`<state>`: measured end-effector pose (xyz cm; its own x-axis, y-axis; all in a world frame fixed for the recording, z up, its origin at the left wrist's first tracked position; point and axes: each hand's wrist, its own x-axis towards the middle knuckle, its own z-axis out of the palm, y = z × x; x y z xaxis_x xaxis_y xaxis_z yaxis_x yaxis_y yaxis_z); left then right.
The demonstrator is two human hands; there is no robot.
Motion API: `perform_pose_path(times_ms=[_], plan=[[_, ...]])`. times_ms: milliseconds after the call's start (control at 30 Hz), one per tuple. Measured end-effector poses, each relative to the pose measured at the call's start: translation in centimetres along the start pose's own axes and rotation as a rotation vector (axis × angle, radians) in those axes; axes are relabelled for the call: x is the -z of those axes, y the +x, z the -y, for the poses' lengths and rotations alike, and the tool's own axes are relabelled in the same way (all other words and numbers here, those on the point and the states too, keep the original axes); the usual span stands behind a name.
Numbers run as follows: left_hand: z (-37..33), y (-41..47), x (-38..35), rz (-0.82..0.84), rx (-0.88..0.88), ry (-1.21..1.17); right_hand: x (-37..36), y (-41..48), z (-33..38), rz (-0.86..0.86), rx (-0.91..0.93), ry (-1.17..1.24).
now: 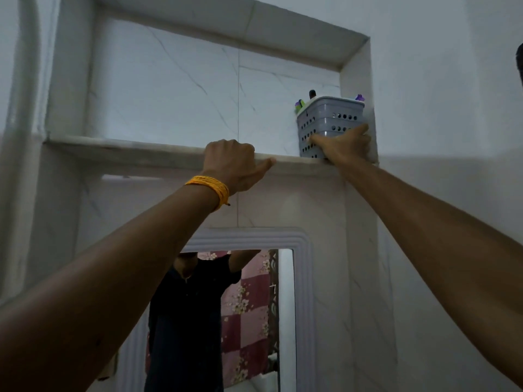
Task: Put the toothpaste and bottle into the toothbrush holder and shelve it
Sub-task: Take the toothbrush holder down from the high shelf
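While the holder (329,117) stood at the right end of the shelf (141,154), against the niche wall (357,77), right hand (345,145) gripped its lower front; left hand (230,162) curled over the shelf edge

holder (329,117): things inside mostly hidden, only small tips show
right hand (345,144): covers the holder's low corner
left hand (230,162): fingertips hidden over the shelf (135,151)
mirror (249,306): bottom cut off

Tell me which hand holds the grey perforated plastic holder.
The right hand grips the grey perforated plastic holder; the left hand, with an orange wristband, grips the white shelf.
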<state>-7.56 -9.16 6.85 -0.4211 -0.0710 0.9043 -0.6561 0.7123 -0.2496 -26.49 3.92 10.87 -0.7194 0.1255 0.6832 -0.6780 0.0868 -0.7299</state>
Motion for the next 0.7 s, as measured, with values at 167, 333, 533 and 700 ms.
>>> perform_pose_path(times_ms=[167,333,533,700], plan=[[-0.3,-0.4,0.5,0.032,0.017,-0.014,1.4,-1.0,0.8,-0.002,0.002,0.079],[-1.1,-2.1,1.1,0.07,0.018,-0.078,4.1,-2.6,1.2,-0.008,0.025,0.106],[-3.1,-7.4,2.8,0.012,0.065,-0.258,8.8,-6.3,1.0,0.006,0.085,0.22],[-5.9,-16.3,3.0,0.005,0.173,-0.363,12.2,-13.9,-3.3,0.154,0.058,0.318]])
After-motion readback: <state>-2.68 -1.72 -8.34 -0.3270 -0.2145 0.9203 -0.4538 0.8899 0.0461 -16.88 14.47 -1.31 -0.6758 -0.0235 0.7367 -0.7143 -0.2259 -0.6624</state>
